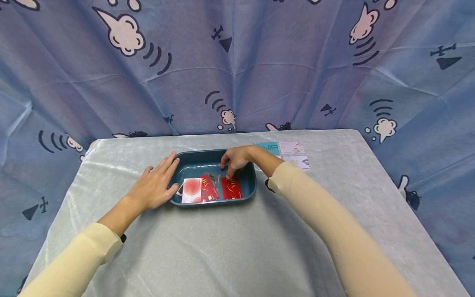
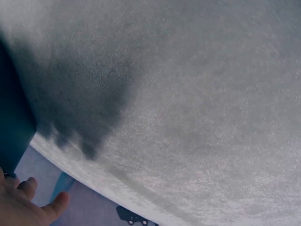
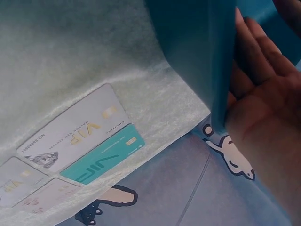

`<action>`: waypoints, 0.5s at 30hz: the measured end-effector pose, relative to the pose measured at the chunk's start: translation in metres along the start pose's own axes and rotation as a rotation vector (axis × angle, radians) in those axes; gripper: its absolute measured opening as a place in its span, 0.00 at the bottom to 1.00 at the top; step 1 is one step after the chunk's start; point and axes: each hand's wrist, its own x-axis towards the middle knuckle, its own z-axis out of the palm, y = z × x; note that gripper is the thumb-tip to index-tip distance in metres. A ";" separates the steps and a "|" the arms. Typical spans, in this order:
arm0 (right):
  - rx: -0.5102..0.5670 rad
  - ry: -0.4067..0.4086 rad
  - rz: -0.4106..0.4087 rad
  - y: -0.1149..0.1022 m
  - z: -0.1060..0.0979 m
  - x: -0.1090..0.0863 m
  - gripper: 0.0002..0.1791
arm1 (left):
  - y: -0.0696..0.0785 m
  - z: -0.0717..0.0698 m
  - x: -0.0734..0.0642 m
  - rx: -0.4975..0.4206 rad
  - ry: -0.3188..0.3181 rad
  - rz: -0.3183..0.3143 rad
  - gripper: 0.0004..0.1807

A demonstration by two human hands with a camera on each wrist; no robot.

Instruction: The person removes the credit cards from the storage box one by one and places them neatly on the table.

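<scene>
In the head view, a dark teal plastic bin (image 1: 193, 159) stands on the table, holding several cards. Inside it lie a white card with a pink circle (image 1: 192, 187), a red VIP card (image 1: 210, 189) partly under it and another red VIP card (image 1: 231, 190) to the right. My left hand (image 1: 156, 185) rests on the bin's left rim, fingers straight. Over the rim from the right, my right hand (image 1: 237, 159) reaches down into the bin. Its thumb tip is at the right red card's upper edge, apart from the index finger; its other fingertips are partly hidden.
Right of the bin, several cards lie together on the cloth, among them a teal VIP card (image 3: 103, 155), a white VIP card (image 3: 75, 127) and a pale pink card (image 1: 291, 147). A patterned curtain (image 1: 237, 66) hangs behind the table's far edge.
</scene>
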 end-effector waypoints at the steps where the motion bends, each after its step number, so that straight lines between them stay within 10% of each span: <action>1: -0.003 0.003 0.000 0.000 0.000 -0.001 0.27 | 0.000 0.000 0.000 0.000 0.002 0.000 0.41; 15: -0.071 -0.004 -0.055 -0.005 -0.001 -0.009 0.22 | 0.001 0.000 0.000 0.004 -0.012 -0.005 0.41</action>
